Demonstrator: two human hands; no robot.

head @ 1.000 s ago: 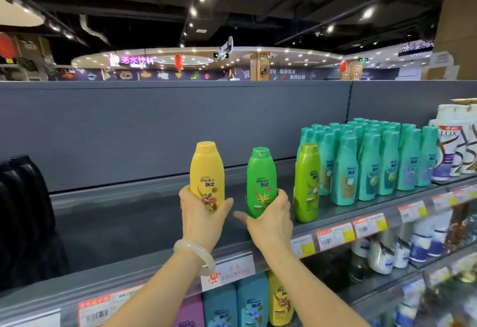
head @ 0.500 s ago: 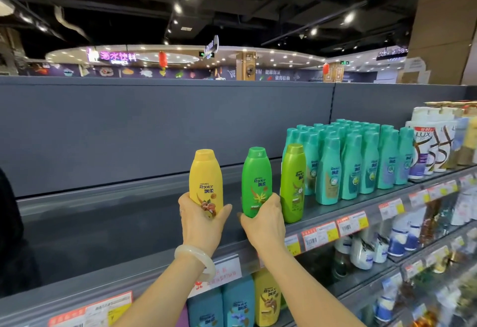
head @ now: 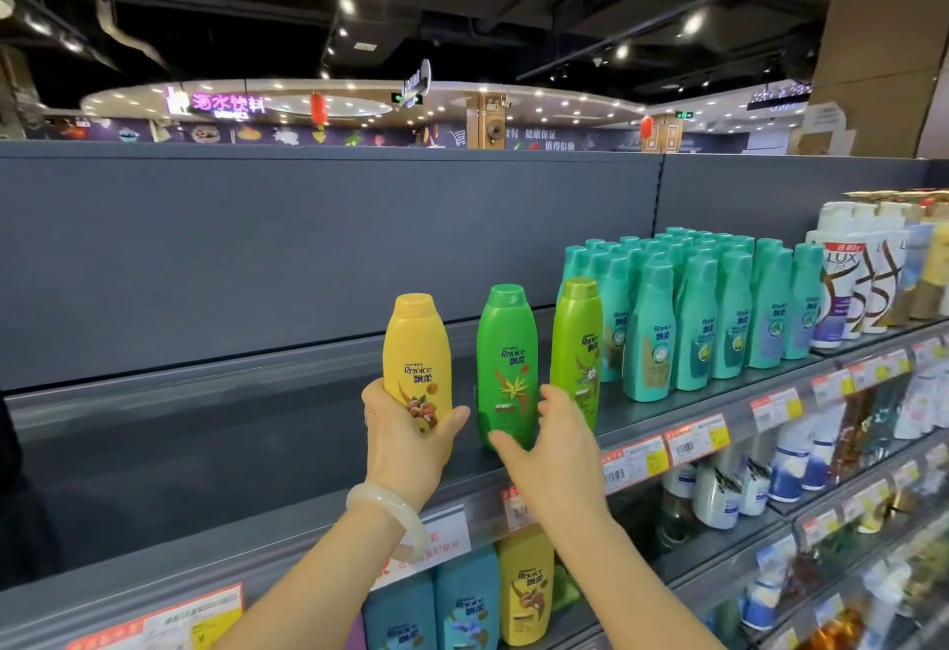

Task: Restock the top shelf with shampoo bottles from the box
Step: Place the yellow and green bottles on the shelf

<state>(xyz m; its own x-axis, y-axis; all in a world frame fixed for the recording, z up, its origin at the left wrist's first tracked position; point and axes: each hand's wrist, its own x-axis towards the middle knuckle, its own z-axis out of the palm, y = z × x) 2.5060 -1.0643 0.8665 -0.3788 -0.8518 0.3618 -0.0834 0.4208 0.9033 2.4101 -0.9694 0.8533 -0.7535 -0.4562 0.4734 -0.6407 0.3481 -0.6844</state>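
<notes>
Left hand (head: 411, 436) gripping yellow bottle (head: 417, 359) mid-frame; right hand (head: 552, 446) spread, fingers relaxed beside green bottle (head: 506, 367) on top shelf (head: 205, 444).

Top shelf (head: 215, 449), dark grey metal, price-tag strip along near edge; left portion bare. Standing on it, left to right: dark green Rejoice bottle (head: 506, 362), lime green Rejoice bottle (head: 577, 341), block of teal Rejoice bottles (head: 719, 310), white LUX bottles (head: 847, 285) at far right.

Yellow bottle (head: 417, 349) and green bottle (head: 507, 367): smooth, glossy plastic. Top shelf (head: 205, 449): matt grey metal. Price tags (head: 696, 439): paper.
</notes>
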